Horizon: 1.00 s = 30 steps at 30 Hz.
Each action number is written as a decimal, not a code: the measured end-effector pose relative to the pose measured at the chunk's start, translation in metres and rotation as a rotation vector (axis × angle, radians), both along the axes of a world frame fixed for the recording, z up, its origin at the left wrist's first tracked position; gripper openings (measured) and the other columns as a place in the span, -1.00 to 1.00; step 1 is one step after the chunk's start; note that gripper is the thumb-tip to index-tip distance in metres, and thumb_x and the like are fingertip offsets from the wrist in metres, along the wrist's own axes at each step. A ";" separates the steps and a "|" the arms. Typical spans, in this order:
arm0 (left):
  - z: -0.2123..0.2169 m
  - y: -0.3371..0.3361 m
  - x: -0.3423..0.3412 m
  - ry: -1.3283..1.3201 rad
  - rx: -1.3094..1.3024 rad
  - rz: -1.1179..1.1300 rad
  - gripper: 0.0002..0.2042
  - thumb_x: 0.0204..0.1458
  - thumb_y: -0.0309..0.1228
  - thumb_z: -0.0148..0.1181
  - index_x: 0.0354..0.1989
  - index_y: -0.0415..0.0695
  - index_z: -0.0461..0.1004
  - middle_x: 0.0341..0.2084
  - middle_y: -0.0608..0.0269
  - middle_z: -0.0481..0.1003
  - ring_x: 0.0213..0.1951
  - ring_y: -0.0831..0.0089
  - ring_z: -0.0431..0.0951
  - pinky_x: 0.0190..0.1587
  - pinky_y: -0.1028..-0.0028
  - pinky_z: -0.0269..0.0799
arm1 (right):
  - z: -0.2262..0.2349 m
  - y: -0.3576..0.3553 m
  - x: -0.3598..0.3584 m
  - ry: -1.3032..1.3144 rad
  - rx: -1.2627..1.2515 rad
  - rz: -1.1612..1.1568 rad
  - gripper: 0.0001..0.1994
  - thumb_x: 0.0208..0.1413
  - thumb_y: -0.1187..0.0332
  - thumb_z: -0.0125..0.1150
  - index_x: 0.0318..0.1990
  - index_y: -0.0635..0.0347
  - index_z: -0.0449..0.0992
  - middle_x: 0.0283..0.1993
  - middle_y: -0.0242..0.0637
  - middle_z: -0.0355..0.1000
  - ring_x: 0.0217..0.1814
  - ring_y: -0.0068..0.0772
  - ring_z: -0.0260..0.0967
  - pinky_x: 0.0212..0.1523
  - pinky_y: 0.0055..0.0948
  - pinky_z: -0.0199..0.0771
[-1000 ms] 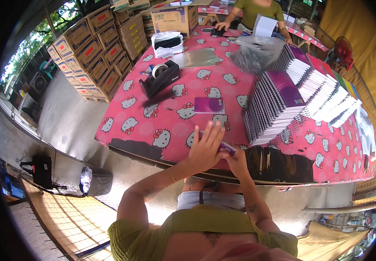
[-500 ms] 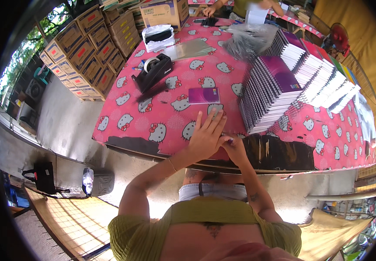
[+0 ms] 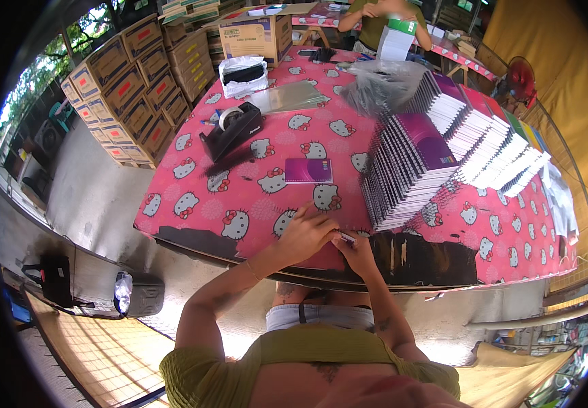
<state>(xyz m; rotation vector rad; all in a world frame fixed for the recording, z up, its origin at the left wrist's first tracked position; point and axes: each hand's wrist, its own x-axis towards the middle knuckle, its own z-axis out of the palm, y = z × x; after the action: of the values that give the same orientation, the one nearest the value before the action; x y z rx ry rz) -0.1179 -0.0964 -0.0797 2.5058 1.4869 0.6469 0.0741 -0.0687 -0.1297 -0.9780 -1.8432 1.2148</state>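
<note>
Close to the table's near edge, both of my hands come together over the pink cloth. My right hand (image 3: pixel 357 253) is closed around a small whitish and dark thing (image 3: pixel 346 238), too small to name. The fingers of my left hand (image 3: pixel 306 236) are bent and meet at that same thing, partly hiding it. Beyond my hands lies a single purple spiral notebook (image 3: pixel 308 171). To their right stands a tall stack of purple spiral notebooks (image 3: pixel 411 166). A black tape dispenser (image 3: pixel 234 130) is at the left, with a dark strip-like bundle (image 3: pixel 229 163) beside it.
More notebook stacks (image 3: pixel 491 136) fill the right side, next to a crumpled clear plastic bag (image 3: pixel 384 85). Clear sheets (image 3: pixel 284 97) and a white bag (image 3: pixel 243 76) lie farther back. Cartons (image 3: pixel 120 95) are piled at left. Across the table, a person (image 3: pixel 369 24) handles a green-covered notebook.
My left hand has gone from lying flat to bent fingers, drawn in beside my right hand. The view has shifted slightly. Across the table, the other person has raised their hands.
</note>
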 end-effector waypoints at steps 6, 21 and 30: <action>-0.044 -0.048 0.024 0.178 0.232 0.011 -0.25 0.12 0.13 -0.03 0.29 -0.28 0.18 0.36 -0.15 0.01 0.40 -0.06 -0.02 0.28 -0.28 -0.15 | -0.025 0.003 -0.001 0.064 0.156 -0.059 -0.74 0.13 0.48 0.17 -0.03 0.34 0.51 -0.27 -0.10 0.54 -0.27 -0.45 0.48 -0.20 -0.41 0.45; -0.008 -0.016 0.019 0.031 0.345 0.044 -0.64 0.10 -0.23 0.18 0.04 -0.09 0.44 -0.06 0.20 0.47 0.08 0.30 0.43 0.33 -0.21 -0.18 | 0.009 -0.006 0.004 -0.157 0.118 -0.025 -0.69 0.04 0.48 0.26 -0.03 0.31 0.50 -0.18 -0.06 0.54 -0.17 -0.27 0.53 -0.14 -0.40 0.49; -0.001 -0.009 0.018 -0.091 0.289 0.031 -0.80 0.07 -0.32 0.23 -0.13 0.00 0.52 -0.34 0.34 0.53 -0.22 0.38 0.56 0.35 -0.09 -0.12 | 0.019 -0.020 0.028 0.086 0.050 -0.185 -0.75 0.03 0.53 0.33 -0.10 0.32 0.56 -0.20 -0.21 0.52 -0.16 -0.44 0.52 -0.15 -0.50 0.53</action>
<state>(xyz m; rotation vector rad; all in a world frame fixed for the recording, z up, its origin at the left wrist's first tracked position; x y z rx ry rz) -0.0998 -0.1055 -0.0811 2.6193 1.4965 1.0349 0.1018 -0.0882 -0.1111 -1.0277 -1.6693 1.0774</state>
